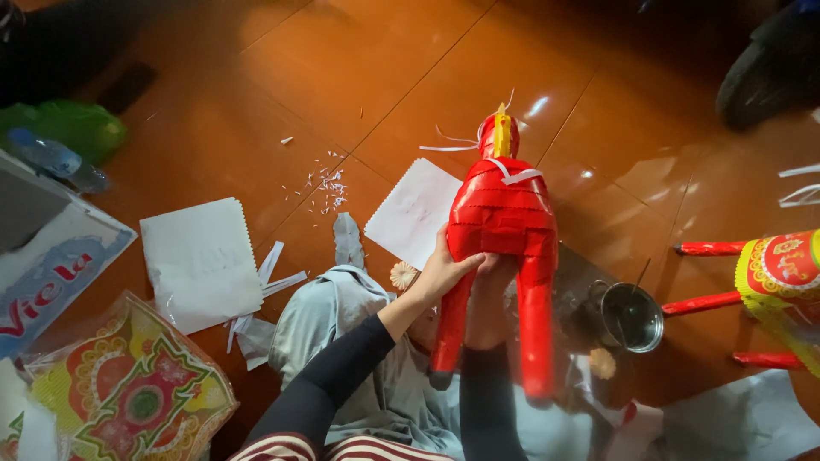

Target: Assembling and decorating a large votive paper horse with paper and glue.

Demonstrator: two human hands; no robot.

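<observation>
your left hand (442,271) grips the shiny red paper horse figure (504,222) at its rear; right hand (491,271) clasps it underneath, btwn the legs, w/ a small metal pot (634,318) nearby.

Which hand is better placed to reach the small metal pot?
Probably the right hand: the metal pot stands on its side of the red paper figure. The left hand grips the figure's far flank.

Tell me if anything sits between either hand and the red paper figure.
Nothing visible does. The left hand lies flat against the red paper figure at its lower body, and the right hand touches it between the two legs.
</observation>
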